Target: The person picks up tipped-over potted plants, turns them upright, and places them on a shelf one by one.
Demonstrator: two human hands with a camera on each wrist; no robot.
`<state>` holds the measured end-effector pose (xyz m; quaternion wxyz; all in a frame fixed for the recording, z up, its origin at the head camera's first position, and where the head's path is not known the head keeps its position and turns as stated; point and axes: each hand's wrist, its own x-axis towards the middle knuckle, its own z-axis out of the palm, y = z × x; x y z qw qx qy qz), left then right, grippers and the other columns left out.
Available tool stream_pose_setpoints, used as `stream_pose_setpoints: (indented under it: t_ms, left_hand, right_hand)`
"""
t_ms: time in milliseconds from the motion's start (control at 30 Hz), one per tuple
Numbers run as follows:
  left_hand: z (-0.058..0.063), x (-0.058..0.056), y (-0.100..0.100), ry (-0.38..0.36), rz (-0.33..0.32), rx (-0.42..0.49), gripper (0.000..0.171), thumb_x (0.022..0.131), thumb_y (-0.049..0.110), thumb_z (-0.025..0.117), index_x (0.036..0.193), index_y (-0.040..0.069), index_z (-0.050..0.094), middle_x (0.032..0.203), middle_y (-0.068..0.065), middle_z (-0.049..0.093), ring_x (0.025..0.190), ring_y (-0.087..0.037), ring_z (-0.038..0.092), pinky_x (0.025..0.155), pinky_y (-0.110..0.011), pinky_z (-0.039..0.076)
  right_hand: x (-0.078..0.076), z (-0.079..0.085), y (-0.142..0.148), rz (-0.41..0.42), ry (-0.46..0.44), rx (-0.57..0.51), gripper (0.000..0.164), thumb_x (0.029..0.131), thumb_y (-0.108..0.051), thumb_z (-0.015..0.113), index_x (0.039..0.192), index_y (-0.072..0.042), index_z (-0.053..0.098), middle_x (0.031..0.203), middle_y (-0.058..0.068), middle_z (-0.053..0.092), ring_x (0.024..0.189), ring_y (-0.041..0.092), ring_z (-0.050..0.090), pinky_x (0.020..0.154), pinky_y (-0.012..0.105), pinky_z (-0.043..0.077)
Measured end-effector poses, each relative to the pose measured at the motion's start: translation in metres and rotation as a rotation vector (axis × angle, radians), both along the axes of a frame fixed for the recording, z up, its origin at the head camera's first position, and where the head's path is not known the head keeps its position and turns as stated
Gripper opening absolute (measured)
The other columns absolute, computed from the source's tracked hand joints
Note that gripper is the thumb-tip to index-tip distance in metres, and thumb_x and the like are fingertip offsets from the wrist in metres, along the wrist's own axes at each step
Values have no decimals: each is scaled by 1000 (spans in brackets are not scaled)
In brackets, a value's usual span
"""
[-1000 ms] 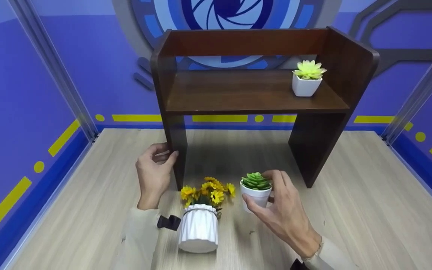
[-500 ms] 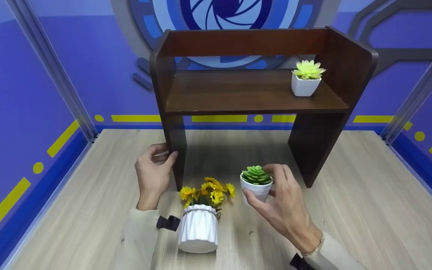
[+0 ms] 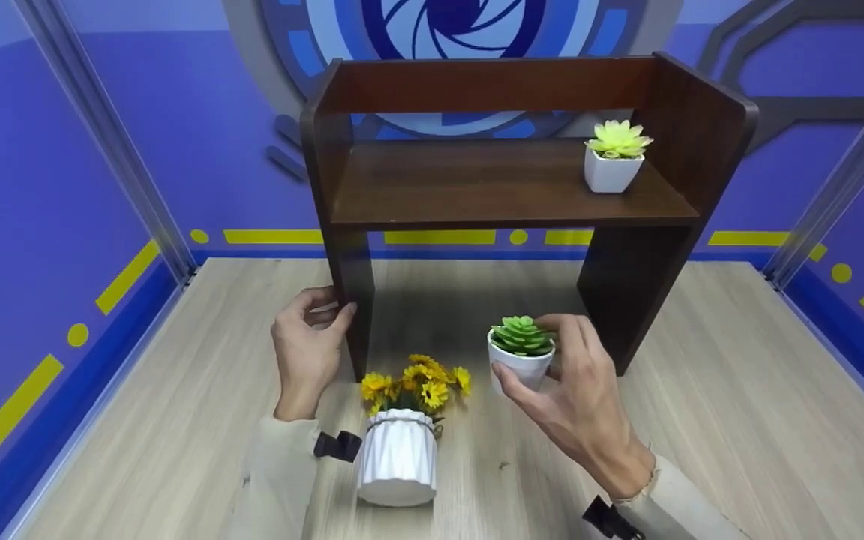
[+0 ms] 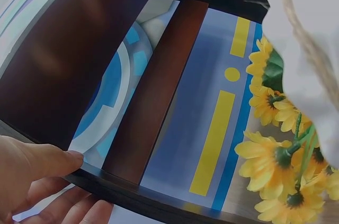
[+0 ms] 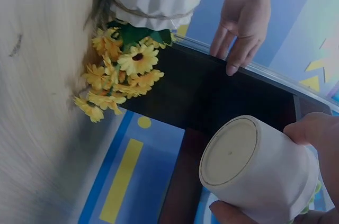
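Moved up the head view and slightly right over the last second, with the small white round tapered pot with a green succulent [image 3: 520, 354] held in the grip of the right hand [image 3: 586, 401]. Unchanged meanwhile at the left hand [image 3: 308, 341], pinching the left side panel [image 3: 355, 337] of the dark brown wooden shelf unit [image 3: 469, 184]; unchanged too at the white ribbed pot with yellow flowers [image 3: 398, 457], lying on its side on the pale wood-grain bench [image 3: 747, 420]. Probably mid-carry, then, apparently clear of the bench and not yet set down. Gripped around the body, narrowed to the pot's width, thumb at near left and fingers at far right; leaves uppermost, round base exposed in the right wrist view. Located before the lower opening, right of the flowers, below the white square pot with a yellow-green succulent [image 3: 612, 169].
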<state>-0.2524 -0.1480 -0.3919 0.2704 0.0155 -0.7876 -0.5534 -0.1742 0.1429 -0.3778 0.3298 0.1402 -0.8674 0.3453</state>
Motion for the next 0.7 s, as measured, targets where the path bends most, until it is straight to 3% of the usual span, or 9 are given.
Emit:
stream_pose_setpoints:
  t_ms: [700]
  left_hand:
    - [0, 0, 1, -29, 5, 4, 26, 87, 11, 80, 111, 6, 74, 111, -12, 75, 94, -26, 75, 80, -27, 63]
  right_hand:
    - [-4, 27, -7, -8, 7, 3, 63, 74, -32, 90, 119, 0, 59, 109, 12, 60, 94, 21, 64, 67, 28, 62]
